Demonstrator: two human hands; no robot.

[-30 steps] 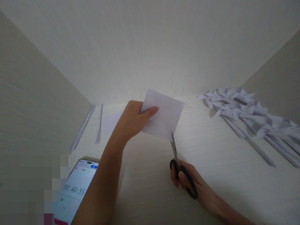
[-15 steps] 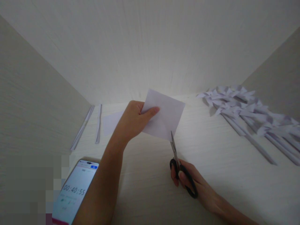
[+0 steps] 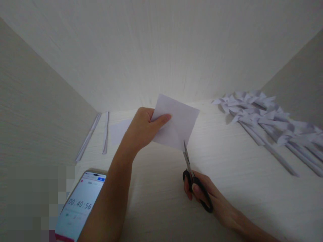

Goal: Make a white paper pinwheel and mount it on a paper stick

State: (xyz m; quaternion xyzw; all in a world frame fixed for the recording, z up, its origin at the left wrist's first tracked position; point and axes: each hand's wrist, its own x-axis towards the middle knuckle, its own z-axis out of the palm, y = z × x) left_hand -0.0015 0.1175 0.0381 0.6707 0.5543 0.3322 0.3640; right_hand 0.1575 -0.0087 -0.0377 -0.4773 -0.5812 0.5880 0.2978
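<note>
My left hand (image 3: 143, 129) pinches the left edge of a white square of paper (image 3: 178, 122) and holds it above the pale desk (image 3: 227, 174). A diagonal crease runs across the sheet. My right hand (image 3: 204, 196) grips black-handled scissors (image 3: 194, 178), fingers through the loops. The blades point up and their tips meet the lower corner of the paper.
Several folded white paper pinwheels on sticks (image 3: 267, 124) lie along the right side. Two narrow paper strips (image 3: 97, 132) and a flat white sheet (image 3: 119, 131) rest at the back left. A phone showing a timer (image 3: 78, 208) lies at the lower left. Pale walls enclose the desk.
Hands, paper and scissors have hardly shifted; the scissor tips sit slightly further into the paper's lower corner. The phone timer went from 00:40:55 to 00:40:56.
</note>
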